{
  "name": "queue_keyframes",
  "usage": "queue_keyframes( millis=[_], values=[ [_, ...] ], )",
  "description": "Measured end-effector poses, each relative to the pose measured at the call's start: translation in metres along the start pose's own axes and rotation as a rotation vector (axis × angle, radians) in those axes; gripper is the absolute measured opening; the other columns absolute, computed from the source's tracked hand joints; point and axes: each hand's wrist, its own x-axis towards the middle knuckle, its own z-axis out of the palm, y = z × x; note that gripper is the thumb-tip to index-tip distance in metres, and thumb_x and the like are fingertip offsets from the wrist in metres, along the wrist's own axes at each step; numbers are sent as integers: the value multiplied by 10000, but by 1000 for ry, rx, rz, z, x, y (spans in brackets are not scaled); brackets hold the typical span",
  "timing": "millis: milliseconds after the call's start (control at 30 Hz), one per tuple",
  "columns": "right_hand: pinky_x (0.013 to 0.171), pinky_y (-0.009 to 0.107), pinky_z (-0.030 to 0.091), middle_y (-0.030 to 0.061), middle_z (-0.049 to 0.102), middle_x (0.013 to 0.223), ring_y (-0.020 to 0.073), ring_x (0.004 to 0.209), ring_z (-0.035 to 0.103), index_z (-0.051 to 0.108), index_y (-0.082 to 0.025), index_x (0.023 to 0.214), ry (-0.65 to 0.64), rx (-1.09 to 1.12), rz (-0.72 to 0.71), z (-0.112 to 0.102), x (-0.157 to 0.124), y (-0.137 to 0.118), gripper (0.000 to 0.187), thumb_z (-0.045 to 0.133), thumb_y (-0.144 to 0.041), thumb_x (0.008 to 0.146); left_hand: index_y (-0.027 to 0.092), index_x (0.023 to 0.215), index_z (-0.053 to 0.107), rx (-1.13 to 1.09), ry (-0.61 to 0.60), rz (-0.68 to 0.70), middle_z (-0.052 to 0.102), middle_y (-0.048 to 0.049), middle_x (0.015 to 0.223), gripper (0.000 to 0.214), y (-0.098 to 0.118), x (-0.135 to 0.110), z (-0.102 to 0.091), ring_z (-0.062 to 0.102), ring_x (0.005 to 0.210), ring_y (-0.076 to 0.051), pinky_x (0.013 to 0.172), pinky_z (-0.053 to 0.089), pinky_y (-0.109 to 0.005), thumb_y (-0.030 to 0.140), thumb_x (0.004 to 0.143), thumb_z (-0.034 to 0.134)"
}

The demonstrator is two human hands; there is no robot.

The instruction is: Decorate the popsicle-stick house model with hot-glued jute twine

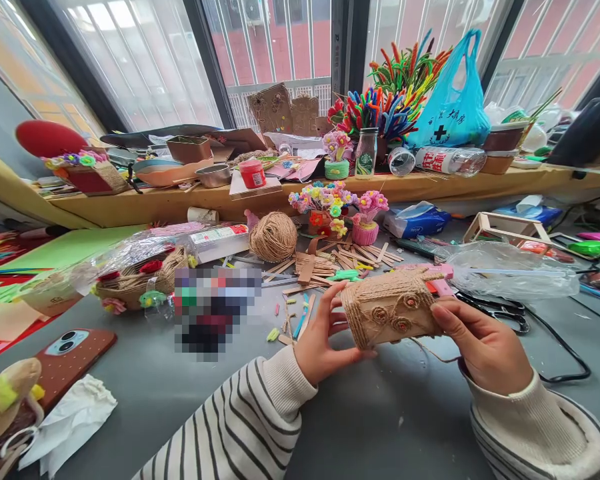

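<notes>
A cardboard cylinder [393, 312] wound with jute twine at both ends lies on its side, held above the grey table. Small coiled twine flowers decorate its bare middle. My left hand [320, 340] grips the left end, thumb below and fingers behind. My right hand [485, 343] pinches the right end between thumb and fingers. From the cylinder's underside a loose strand of twine [437, 353] runs toward my right wrist. Beyond my hands sits a ball of jute twine [273, 237], beside a heap of wooden craft sticks [317, 268].
Black-handled scissors [510, 313] and a clear plastic bag [515, 270] lie right of my hands. A twine-covered basket [140, 287] with flowers stands left, past a phone [80, 360] and crumpled tissue [70, 420]. Pipe-cleaner flowers [365, 213] stand below the cluttered window ledge [180, 197].
</notes>
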Motion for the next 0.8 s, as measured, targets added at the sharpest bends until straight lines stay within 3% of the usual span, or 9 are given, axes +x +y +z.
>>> queue_keyframes(
  millis=[100, 233, 367, 500, 667, 800],
  values=[
    [653, 221, 535, 7, 689, 716, 159, 686, 635, 703, -240, 681, 35, 4, 40, 0, -2, 4, 321, 602, -541, 724, 318, 1314, 196, -220, -11, -151, 462, -112, 1206, 987, 1, 1, 1, 578, 1005, -243, 889, 468, -434, 278, 543, 812],
    [644, 234, 538, 8, 692, 716, 164, 673, 637, 711, -240, 693, 60, 11, 67, 3, -3, 3, 327, 617, -553, 704, 326, 1285, 220, -358, -22, -219, 445, -107, 1212, 1003, 4, 2, 1, 576, 995, -249, 892, 456, -444, 362, 495, 836],
    [604, 233, 523, 4, 654, 653, 149, 622, 608, 687, -244, 656, 77, 70, 1, 11, -4, -3, 296, 610, -518, 735, 269, 1268, 307, -302, 90, -225, 519, -103, 1122, 867, 5, 3, -1, 585, 958, -250, 892, 446, -440, 564, 573, 733],
    [556, 231, 514, 10, 632, 626, 142, 584, 590, 668, -231, 654, 26, 52, -60, 13, -3, -4, 293, 586, -487, 772, 196, 1164, 441, -194, 108, -213, 565, -115, 1088, 754, 8, 4, -3, 590, 946, -254, 897, 444, -427, 629, 593, 677],
    [541, 209, 502, 5, 651, 636, 128, 582, 594, 679, -234, 688, -60, -19, -200, 10, -1, -1, 198, 597, -382, 791, 191, 1115, 442, -127, 175, -250, 558, -116, 1111, 718, 13, 3, -4, 549, 1043, -274, 916, 437, -422, 638, 597, 660],
    [590, 237, 493, 7, 636, 655, 136, 617, 582, 669, -232, 694, 27, -8, -162, 16, -4, -3, 210, 606, -413, 781, 179, 1173, 412, -161, 197, -194, 526, -137, 1170, 730, 11, 4, -5, 546, 1061, -273, 924, 437, -410, 585, 625, 672]
  ],
)
